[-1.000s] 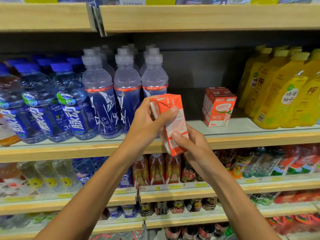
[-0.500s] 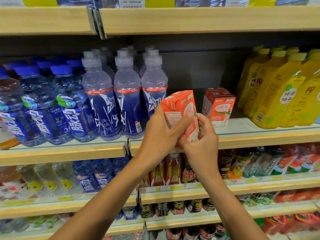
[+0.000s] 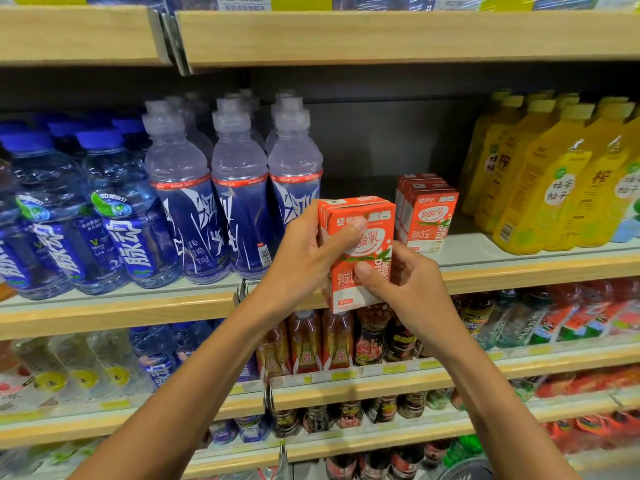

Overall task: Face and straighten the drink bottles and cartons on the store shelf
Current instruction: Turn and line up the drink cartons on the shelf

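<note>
grip: we hold one orange carton in both hands, in front of the shelf's front edge and lifted off the board.
left hand: our left hand wraps the carton's left side, thumb laid across the upper front face, the other fingers curled behind it out of sight.
right hand: our right hand pinches the lower right part, thumb pressed on the front, fingers curled round the right side.
carton: upright, slightly tilted, printed front turned to us; its bottom edge hangs below the shelf lip.
shelf cartons: matching orange cartons stand on the shelf just right of the held one, fronts facing out.
left neighbours: clear bottles with dark blue labels stand behind our left hand; blue-capped bottles stand further left.
right neighbours: yellow bottles stand in rows on the same shelf.
below: small red-brown bottles on the next shelf down.
</note>
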Motion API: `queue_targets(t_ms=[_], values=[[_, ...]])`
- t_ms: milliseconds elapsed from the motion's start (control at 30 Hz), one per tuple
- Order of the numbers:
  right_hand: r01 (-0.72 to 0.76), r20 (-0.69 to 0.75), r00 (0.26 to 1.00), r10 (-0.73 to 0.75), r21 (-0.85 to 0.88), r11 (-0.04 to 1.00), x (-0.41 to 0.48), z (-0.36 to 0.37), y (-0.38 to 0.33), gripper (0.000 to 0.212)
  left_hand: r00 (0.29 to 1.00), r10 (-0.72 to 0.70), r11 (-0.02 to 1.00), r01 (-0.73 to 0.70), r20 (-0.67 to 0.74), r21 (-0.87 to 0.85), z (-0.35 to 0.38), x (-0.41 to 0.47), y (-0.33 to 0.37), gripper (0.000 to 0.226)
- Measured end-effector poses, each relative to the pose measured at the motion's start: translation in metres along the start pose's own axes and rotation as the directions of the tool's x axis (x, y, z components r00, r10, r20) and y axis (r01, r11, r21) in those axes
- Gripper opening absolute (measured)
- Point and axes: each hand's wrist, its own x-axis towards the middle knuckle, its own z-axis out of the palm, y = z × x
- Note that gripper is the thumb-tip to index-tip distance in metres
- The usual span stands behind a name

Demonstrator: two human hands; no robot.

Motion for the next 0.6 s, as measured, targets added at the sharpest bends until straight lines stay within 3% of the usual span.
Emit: queue_targets(t_ms=[233, 333, 467, 600], values=[[-0.012, -0.142, 0.990, 0.008, -0.027, 1.000, 0.003, -0.025, 0.019, 0.048, 0.999, 0.029, 0.999, -0.030, 0.031, 0.012, 0.016, 0.010, -0.017, 0.036], [-0.044, -0.258, 0.965, 0.040, -0.011, 0.999, 0.008, -0.049, 0.031, 0.047, 0.999, 0.052, 0.975, -0.051, 0.004, 0.217, 0.019, 0.010, -0.036, 0.029], [-0.087, -0.344, 0.936, 0.070, -0.034, 0.996, 0.015, -0.082, 0.049, 0.041, 0.982, 0.090, 0.811, -0.168, 0.163, 0.561, 0.023, 0.006, -0.064, 0.036], [-0.132, -0.360, 0.928, 0.094, -0.082, 0.988, 0.021, -0.099, 0.062, 0.040, 0.916, 0.086, 0.539, -0.373, 0.391, 0.755, 0.024, 0.008, -0.083, 0.045]])
